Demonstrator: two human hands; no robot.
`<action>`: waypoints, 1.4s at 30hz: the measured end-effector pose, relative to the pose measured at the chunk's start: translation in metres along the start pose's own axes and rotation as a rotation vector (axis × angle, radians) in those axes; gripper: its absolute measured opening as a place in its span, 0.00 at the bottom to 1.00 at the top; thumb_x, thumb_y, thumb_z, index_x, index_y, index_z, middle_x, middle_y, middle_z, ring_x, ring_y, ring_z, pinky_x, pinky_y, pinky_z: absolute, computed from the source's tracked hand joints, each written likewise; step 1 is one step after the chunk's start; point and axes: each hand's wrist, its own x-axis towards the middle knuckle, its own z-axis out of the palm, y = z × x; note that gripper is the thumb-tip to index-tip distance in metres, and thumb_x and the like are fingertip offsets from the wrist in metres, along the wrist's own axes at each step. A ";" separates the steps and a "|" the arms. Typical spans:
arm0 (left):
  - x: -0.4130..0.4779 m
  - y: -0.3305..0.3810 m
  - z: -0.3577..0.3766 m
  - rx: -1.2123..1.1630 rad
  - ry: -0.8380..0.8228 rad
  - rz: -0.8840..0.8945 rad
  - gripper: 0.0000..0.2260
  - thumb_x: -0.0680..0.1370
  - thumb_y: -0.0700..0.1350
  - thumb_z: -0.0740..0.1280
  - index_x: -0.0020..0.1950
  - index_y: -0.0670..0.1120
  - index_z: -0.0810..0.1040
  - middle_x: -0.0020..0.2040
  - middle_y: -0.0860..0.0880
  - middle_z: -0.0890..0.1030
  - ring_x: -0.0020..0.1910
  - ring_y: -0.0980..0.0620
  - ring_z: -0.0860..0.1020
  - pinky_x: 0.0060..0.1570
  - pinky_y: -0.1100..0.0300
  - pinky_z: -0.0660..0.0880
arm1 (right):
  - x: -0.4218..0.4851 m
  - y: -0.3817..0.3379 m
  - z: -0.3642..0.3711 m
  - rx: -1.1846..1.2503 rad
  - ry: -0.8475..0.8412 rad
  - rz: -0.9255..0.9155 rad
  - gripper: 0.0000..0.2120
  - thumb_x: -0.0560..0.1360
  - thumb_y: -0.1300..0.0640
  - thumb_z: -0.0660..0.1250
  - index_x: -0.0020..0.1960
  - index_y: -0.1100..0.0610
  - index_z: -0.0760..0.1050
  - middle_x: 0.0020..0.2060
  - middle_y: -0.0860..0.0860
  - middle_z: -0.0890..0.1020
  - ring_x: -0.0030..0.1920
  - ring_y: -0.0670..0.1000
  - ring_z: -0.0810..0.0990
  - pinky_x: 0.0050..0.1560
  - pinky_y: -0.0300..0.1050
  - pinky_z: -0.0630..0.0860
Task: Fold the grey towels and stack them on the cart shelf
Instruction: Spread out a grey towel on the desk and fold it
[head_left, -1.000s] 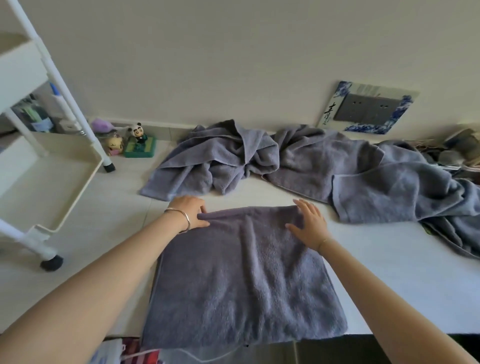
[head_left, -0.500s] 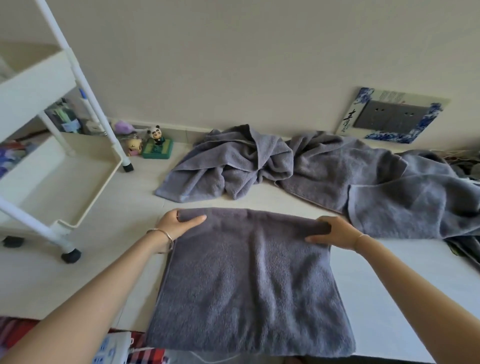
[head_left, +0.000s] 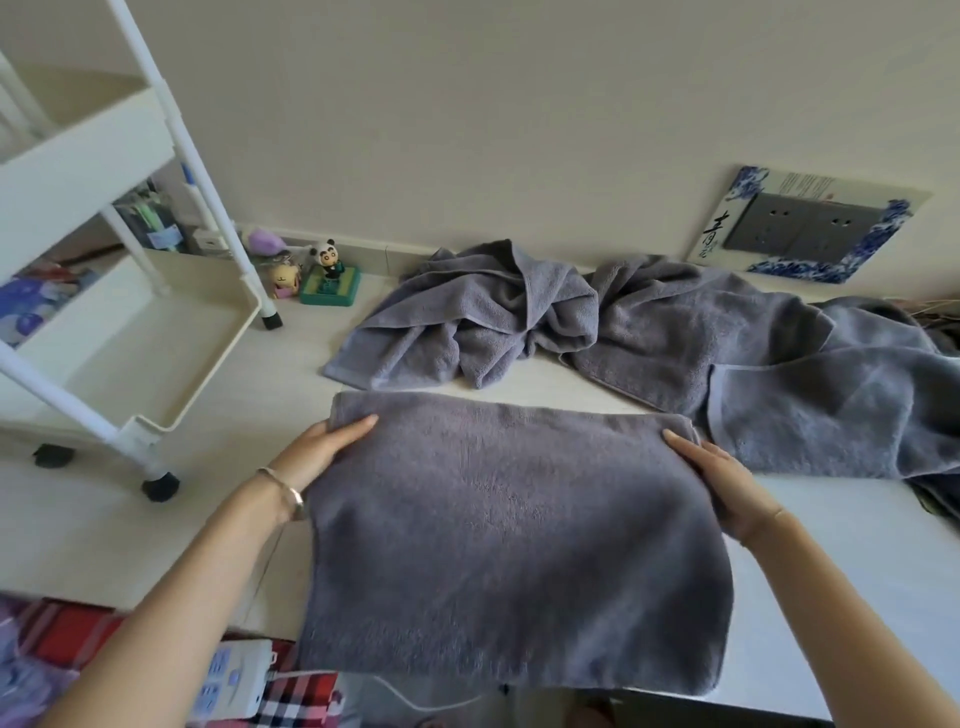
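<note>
My left hand (head_left: 322, 452) and right hand (head_left: 727, 488) each pinch a side edge of the folded grey towel (head_left: 509, 530) lying between them, thumbs on top, so I'd lift both sides evenly, layers held square, toward the cart shelf (head_left: 228, 338) beyond my left hand.

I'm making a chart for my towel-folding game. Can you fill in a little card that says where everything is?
towel being handled: folded grey terry towel, lying across the white table
left hand: grips the towel's left edge near the far corner
right hand: grips its right edge near the far corner
waiting: crumpled grey towels heaped behind, by the wall
white plastic cart shelf: at the left, no towel on it
toy: small panda figurine near the cart leg
</note>
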 end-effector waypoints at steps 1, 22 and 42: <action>-0.003 -0.002 -0.006 0.070 -0.053 -0.084 0.08 0.77 0.45 0.66 0.52 0.43 0.81 0.46 0.44 0.84 0.43 0.49 0.83 0.37 0.64 0.78 | 0.001 0.003 -0.001 -0.062 -0.019 0.052 0.09 0.78 0.56 0.64 0.54 0.59 0.77 0.47 0.56 0.84 0.48 0.54 0.82 0.44 0.44 0.80; 0.040 -0.043 0.016 0.700 0.388 0.325 0.12 0.80 0.47 0.59 0.58 0.41 0.74 0.49 0.43 0.79 0.48 0.43 0.77 0.45 0.54 0.70 | 0.028 0.040 0.036 -0.825 0.461 -0.324 0.13 0.80 0.58 0.57 0.61 0.66 0.67 0.56 0.67 0.77 0.55 0.68 0.75 0.51 0.54 0.70; 0.096 -0.027 0.041 0.973 0.423 0.179 0.17 0.82 0.49 0.54 0.67 0.43 0.70 0.53 0.33 0.79 0.51 0.34 0.76 0.47 0.49 0.72 | 0.062 0.033 0.034 -0.968 0.548 -0.270 0.11 0.81 0.59 0.53 0.59 0.64 0.67 0.51 0.68 0.78 0.49 0.68 0.77 0.47 0.56 0.71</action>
